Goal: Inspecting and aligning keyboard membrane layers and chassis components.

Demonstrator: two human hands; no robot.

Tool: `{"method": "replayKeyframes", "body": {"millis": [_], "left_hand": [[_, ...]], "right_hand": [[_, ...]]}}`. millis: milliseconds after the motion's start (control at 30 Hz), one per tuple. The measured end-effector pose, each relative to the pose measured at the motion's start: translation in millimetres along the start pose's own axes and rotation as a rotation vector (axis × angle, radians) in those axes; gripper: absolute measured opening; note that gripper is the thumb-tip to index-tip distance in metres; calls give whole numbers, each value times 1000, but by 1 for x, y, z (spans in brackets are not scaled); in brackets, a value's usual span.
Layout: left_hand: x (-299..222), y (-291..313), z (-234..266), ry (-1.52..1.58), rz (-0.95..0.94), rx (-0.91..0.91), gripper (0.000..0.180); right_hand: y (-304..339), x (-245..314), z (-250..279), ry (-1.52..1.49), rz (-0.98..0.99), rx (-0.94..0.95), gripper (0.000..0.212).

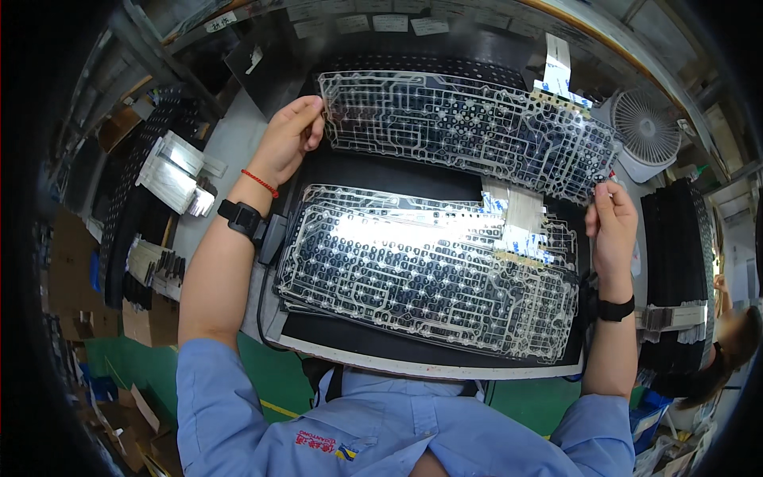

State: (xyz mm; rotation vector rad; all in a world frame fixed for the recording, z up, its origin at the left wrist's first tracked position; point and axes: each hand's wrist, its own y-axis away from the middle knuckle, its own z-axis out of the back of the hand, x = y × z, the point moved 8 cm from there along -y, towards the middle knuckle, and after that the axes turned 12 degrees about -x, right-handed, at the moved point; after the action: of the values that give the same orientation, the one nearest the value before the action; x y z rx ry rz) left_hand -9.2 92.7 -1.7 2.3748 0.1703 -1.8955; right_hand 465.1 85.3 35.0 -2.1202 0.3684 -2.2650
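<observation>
A clear keyboard membrane sheet [457, 119] with silvery circuit traces is stretched lengthwise between my two hands above the far part of the work surface. My left hand [297, 135] pinches its left end. At the lower right corner, the thumb and fingers of my right hand [613, 230] close on the edge. A pale ribbon tail [559, 63] with blue-and-white tape sticks up from the sheet's far edge. Closer to me lies a pile of similar membrane sheets [413, 278], slightly fanned, with glare across the top. Ribbon tails [522, 219] from the pile point away from me.
A white fan [645, 131] stands at the far right. Black stacked sheets [671, 230] with pale tails line the right side; another dark stack [151, 179] with silvery tails is at left. Cardboard boxes [149, 322] sit at lower left. Another person [727, 354] is at the right rim.
</observation>
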Motion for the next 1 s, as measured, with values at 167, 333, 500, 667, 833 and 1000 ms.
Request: {"method": "replayKeyframes", "body": {"millis": [167, 333, 500, 667, 833, 1000], "left_hand": [[-8, 10, -16, 35, 56, -113, 23], [-8, 14, -17, -217, -9, -236, 21], [9, 5, -5, -343, 85, -127, 18], [3, -1, 2, -128, 4, -179, 19], [-1, -1, 12, -27, -8, -285, 33], [-1, 4, 12, -44, 28, -324, 39]], "right_hand": [[-4, 2, 13, -11, 98, -98, 27], [5, 17, -6, -43, 105, -8, 39], [5, 19, -6, -1, 143, -2, 41], [7, 23, -6, 12, 99, -37, 40], [11, 14, -20, 319, 108, 174, 15], [43, 32, -41, 808, 151, 447, 47]]}}
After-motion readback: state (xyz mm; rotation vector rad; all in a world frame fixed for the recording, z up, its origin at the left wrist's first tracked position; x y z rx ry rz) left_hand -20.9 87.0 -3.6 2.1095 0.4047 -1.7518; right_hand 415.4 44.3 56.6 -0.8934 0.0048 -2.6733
